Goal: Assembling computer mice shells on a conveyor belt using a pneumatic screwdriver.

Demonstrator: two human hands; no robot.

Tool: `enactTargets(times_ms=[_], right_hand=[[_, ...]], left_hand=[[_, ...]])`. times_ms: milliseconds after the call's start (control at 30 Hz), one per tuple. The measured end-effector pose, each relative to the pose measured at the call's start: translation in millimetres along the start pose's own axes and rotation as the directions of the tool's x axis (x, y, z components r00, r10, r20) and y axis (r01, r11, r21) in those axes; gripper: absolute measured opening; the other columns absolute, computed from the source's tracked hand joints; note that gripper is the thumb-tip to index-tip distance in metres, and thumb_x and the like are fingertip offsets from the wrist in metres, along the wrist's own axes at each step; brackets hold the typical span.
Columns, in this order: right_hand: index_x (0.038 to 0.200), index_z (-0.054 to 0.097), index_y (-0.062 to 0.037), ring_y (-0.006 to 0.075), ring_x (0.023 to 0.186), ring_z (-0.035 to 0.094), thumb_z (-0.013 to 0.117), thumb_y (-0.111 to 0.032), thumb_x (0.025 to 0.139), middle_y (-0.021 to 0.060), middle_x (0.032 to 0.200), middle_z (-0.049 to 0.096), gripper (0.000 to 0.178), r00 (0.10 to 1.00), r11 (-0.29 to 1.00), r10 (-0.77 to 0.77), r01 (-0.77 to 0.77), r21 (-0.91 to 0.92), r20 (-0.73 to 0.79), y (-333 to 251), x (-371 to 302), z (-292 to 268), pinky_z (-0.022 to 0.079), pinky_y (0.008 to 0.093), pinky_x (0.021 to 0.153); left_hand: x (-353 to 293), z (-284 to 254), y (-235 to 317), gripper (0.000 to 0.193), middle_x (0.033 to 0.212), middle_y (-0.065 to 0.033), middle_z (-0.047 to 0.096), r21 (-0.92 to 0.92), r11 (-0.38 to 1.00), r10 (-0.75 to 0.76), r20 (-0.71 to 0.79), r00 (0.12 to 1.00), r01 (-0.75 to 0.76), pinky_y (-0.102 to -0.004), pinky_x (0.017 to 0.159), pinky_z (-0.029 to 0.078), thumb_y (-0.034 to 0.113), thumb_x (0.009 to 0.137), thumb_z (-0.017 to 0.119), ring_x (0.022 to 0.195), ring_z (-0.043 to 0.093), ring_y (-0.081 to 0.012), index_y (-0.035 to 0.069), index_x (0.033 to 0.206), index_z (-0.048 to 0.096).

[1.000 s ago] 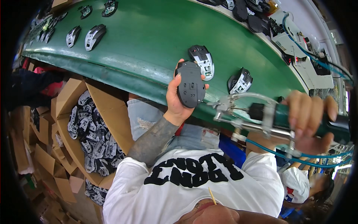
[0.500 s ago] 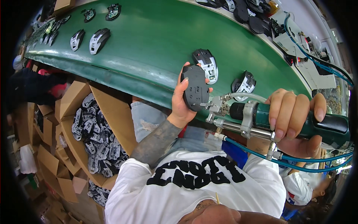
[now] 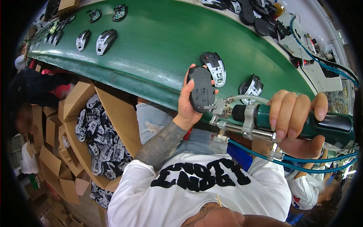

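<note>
My left hand [image 3: 186,109] is wrapped round a dark computer mouse [image 3: 202,89], its flat underside turned up. In my right hand [image 3: 297,119] lies a green powered screwdriver [image 3: 261,115] with metal fittings and a clear feed tube. The screwdriver's nose [image 3: 217,108] meets the lower right edge of the mouse; whether its bit is in a screw hole I cannot tell. Just beyond my left fingers, a partly assembled black-and-white mouse [image 3: 215,68] rests on the green conveyor belt [image 3: 159,49]. Another such mouse [image 3: 251,89] lies farther right, above the screwdriver.
More mice [image 3: 106,41] and circuit boards [image 3: 120,12] sit along the belt to the left. A cardboard box [image 3: 121,125] full of mouse shells stands at lower left. Blue air hoses [image 3: 249,152] run under the screwdriver. Black mouse parts [image 3: 261,19] and a control unit [image 3: 302,56] line the far side.
The held mouse has shifted slightly right, closer under the screwdriver's nose. The belt and box also appear slightly farther right in the picture. Both hands keep their hold.
</note>
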State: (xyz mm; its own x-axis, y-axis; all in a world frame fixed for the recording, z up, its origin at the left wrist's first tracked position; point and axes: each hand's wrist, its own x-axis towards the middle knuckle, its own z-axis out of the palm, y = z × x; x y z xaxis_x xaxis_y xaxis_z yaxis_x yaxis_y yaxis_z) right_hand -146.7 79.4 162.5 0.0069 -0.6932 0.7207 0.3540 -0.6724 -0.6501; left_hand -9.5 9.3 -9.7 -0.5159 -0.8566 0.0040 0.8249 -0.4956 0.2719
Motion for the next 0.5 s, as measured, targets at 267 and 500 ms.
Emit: enactTargets(times_ms=[267,500], right_hand=[[0.101,0.040,-0.0118,0.0138,0.051,0.050,0.065,-0.036,0.084,0.0013,0.064,0.050,0.038,0.996,0.999,0.018,-0.014,0.050,-0.093,9.7,-0.8,13.8,0.040,0.0287,0.053],[0.122,0.036,-0.0020,0.0150,0.051,0.048,0.055,-0.028,0.089,0.0044,0.065,0.048,0.046,0.978,1.000,-0.008,0.013,0.025,-0.209,-30.9,-0.7,-9.2,0.038,0.0287,0.052]], left_hand=[[-3.5,2.7,1.0,0.049,0.122,-0.0125,0.049,-0.011,1.000,0.010,-0.055,0.998,-0.010,-0.0428,0.079,0.054,0.025,0.093,0.048,0.097,0.059,-0.0252,0.016,0.139,0.031],[48.3,5.6,95.3,0.045,0.122,-0.0155,0.053,0.680,-0.641,0.144,0.562,0.815,-0.356,-0.0337,0.092,0.044,0.026,0.080,0.069,0.107,0.054,-0.0299,0.004,0.117,0.057]])
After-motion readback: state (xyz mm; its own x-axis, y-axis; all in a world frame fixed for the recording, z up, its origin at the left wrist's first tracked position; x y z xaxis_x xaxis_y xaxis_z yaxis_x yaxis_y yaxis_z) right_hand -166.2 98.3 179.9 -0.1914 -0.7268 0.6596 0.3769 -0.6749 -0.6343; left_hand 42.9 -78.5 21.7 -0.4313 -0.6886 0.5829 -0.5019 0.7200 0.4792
